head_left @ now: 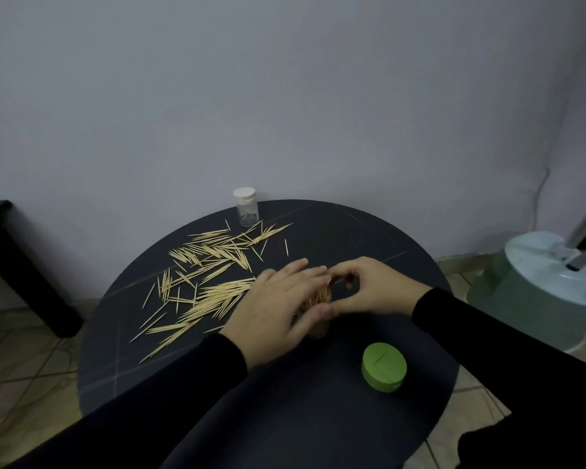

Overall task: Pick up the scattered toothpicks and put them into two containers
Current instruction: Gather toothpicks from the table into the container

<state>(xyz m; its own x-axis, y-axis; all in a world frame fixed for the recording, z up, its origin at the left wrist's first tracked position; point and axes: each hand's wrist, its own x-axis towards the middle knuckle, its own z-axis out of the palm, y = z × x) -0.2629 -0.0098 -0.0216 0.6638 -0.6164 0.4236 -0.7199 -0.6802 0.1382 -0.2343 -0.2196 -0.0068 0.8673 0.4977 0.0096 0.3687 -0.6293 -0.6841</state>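
Both hands meet at the counter's point(318, 418) centre around a small tub point(319, 330): the left hand point(278, 313) wraps it to steady it, while the right hand point(369, 286) pinches a bundle point(318, 297) into its mouth. Loose toothpicks point(210, 279) lie toward ten o'clock, a capped jar point(246, 206) at twelve, a green lid point(384, 367) at five.

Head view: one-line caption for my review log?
Both hands gather toothpicks into a container; loose toothpicks cover the round table.
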